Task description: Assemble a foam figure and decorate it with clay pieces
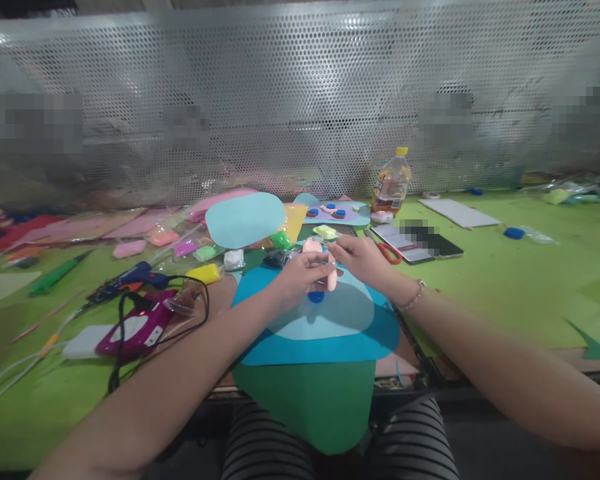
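Note:
Over the stacked paper shapes, my left hand (pixel 303 277) and my right hand (pixel 360 259) meet around a strip of pale pink modelling clay (pixel 332 279). Both sets of fingers are closed in a pinch on it. Behind the left fingers shows another pale pink lump (pixel 312 247). A small dark blue clay piece (pixel 316 298) sits below the hands on a light blue paper shape (pixel 325 327). That shape lies on a brighter blue sheet (pixel 280 353), with a green sheet (pixel 320 407) hanging over the table edge above my lap.
At left lie a glue gun (pixel 130 280), a purple power strip (pixel 140 327) with cables, and a green cutter (pixel 60 275). Several clay packets surround a yellow one (pixel 203 273). Red-handled scissors (pixel 390 253), a phone (pixel 415 241) and a bottle (pixel 393 183) stand or lie right.

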The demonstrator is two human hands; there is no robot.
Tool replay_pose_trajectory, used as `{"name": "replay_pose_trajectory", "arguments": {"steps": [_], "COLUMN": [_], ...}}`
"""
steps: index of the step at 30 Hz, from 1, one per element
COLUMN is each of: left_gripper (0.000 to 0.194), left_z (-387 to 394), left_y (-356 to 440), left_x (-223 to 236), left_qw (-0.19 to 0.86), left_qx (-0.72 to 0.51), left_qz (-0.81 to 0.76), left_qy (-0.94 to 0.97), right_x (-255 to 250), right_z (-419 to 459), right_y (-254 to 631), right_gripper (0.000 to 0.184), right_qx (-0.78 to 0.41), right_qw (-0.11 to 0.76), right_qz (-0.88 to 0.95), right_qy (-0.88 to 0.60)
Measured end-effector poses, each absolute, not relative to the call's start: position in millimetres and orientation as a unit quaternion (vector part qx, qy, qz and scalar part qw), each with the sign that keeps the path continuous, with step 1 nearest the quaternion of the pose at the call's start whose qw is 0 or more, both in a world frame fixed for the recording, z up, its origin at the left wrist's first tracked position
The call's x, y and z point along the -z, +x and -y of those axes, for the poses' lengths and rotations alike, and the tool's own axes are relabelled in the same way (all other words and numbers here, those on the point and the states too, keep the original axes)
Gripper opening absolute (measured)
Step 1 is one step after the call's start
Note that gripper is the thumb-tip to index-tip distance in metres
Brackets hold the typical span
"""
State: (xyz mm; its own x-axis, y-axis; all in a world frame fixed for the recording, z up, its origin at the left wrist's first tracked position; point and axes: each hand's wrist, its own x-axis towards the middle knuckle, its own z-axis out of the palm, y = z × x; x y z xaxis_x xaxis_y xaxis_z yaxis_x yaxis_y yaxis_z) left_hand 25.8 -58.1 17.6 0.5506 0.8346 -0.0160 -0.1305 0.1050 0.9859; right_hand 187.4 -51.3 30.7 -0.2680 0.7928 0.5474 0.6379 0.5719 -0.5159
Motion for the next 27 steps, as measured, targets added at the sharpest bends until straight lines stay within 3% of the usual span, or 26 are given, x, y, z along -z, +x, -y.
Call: {"name": "replay_pose_trajectory", "arguments": {"steps": [10, 20, 27], "left_gripper": [0.032, 0.022, 0.025], "left_z": [58.9, 62.2, 57.0], "left_y": [26.7, 26.3, 25.7], "left_x": [-19.3, -21.7, -17.8], "left_qw": [0.69, 0.682, 0.694], "left_qx": [-0.36, -0.347, -0.354], "left_qz": [-0.315, -0.306, -0.306], "left_qy": [0.543, 0.566, 0.547], "right_x": [-28.0, -30.9, -31.4], "right_z": [50.0, 54.7, 53.3], "right_y": [187.9, 188.6, 187.9], "right_gripper": [0.041, 0.045, 0.046], "right_qx": [-0.113, -0.029, -0.09], "right_qw": [0.412, 0.396, 0.418], "right_qz": [0.78, 0.787, 0.762], "right_qy": [-0.458, -0.473, -0.486]}}
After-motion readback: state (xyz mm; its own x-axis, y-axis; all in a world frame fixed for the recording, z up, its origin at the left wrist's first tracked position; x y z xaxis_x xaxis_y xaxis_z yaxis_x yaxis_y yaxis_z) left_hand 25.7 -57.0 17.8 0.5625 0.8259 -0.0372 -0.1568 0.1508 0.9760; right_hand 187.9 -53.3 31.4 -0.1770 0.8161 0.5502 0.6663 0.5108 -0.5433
